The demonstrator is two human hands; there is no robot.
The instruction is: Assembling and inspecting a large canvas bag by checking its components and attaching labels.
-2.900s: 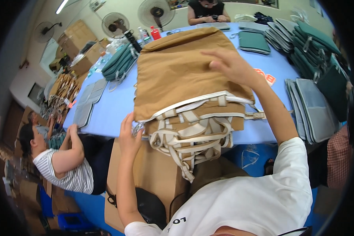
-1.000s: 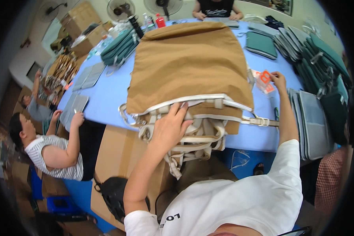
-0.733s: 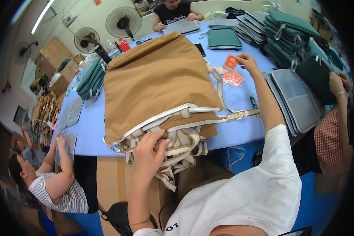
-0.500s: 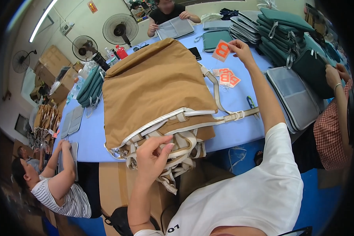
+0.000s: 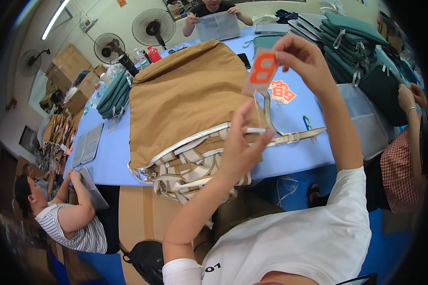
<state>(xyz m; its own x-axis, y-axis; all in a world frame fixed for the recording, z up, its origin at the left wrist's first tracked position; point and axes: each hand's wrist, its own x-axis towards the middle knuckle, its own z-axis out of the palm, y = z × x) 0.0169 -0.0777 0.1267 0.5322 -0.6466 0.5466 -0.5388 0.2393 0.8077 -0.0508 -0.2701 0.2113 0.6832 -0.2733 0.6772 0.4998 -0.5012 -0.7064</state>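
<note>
My right hand (image 5: 303,59) is raised over the right side of the tan fabric bag (image 5: 190,90), pinching a clear hang tag (image 5: 263,69) with an orange print by its top edge. Just below the tag is my left hand (image 5: 241,149), fingers apart and slightly blurred, holding nothing I can see. It hovers above the bag's white-edged zip. The bag lies flat, its cream webbing straps (image 5: 183,183) bunched along the near edge. One strap with a buckle (image 5: 293,137) runs off to the right. Several similar orange tags (image 5: 283,93) lie on the table beyond the bag.
The blue-covered table (image 5: 290,161) carries stacked green pouches (image 5: 349,47) at the far right and more green pouches (image 5: 115,97) at left. A small blue-green tool (image 5: 307,123) lies near the strap. Co-workers sit left, opposite and right, handling pouches. A phone (image 5: 244,61) lies behind the bag.
My right hand has brought the tag nearer, in over the bag's right edge. My left hand has risen from the straps to below the tag, and its fingers have opened.
</note>
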